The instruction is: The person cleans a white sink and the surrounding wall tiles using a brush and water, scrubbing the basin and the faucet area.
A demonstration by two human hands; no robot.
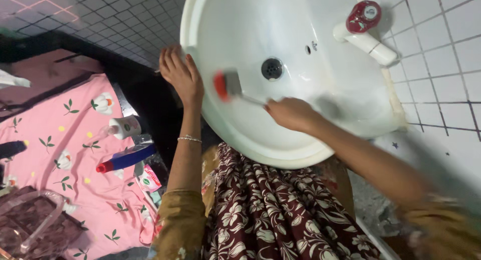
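A blurred brush (228,84) with a red-and-grey head lay against the glossy white ceramic basin (240,19), near its drain (272,68); the right hand (290,112) clenched its thin handle. The left hand (181,72) rested flat, fingers released, on the rim. A blue spray bottle (126,158) lay on pink flowered cloth (55,140).

Bright light is falling from above onto the white basin (300,34), glaring off its glazed bowl and washing out detail near the tap (368,37). Motion blur is smearing the brush (228,84) and the right hand (290,112) and sleeve. The left hand (181,74) is staying sharper. The upper left corner is sinking into dim shadow, and tile lines are bending at the edges.
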